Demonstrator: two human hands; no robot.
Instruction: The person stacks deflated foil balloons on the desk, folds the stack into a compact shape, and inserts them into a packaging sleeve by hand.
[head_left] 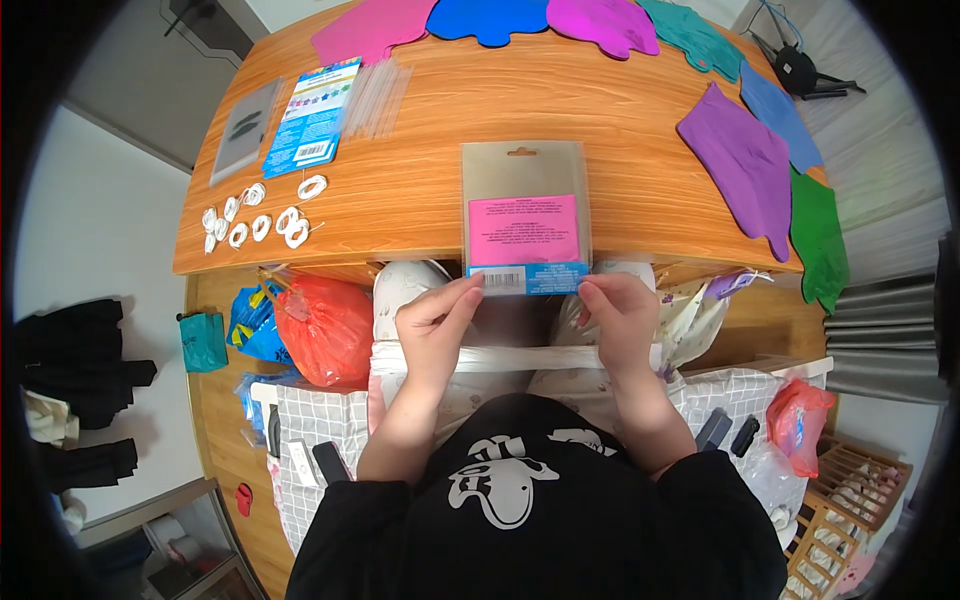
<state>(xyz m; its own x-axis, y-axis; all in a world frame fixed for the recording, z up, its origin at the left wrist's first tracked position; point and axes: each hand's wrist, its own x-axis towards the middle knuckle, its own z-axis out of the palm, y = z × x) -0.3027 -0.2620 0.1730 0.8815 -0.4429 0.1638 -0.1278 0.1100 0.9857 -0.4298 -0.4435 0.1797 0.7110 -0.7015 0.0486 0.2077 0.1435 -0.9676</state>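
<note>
A clear plastic packet (525, 178) with a hang hole at its top lies over the table's front edge. Inside show a pink printed piece (524, 228) and, along the near end, a blue printed strip with a barcode. My left hand (432, 325) pinches the packet's near left corner between thumb and fingers. The near right corner is pinched the same way by my right hand (625, 322). Both forearms come up from below, and the packet's far part rests on or just above the wood.
Several white string coils (262, 228), blue printed cards (313, 115), clear plastic sleeves (378, 98) and a stack of clear bags (243, 130) lie at the table's left. Coloured flat pieces, such as a purple one (742, 165), line the far and right edges. A red bag (322, 325) hangs below left.
</note>
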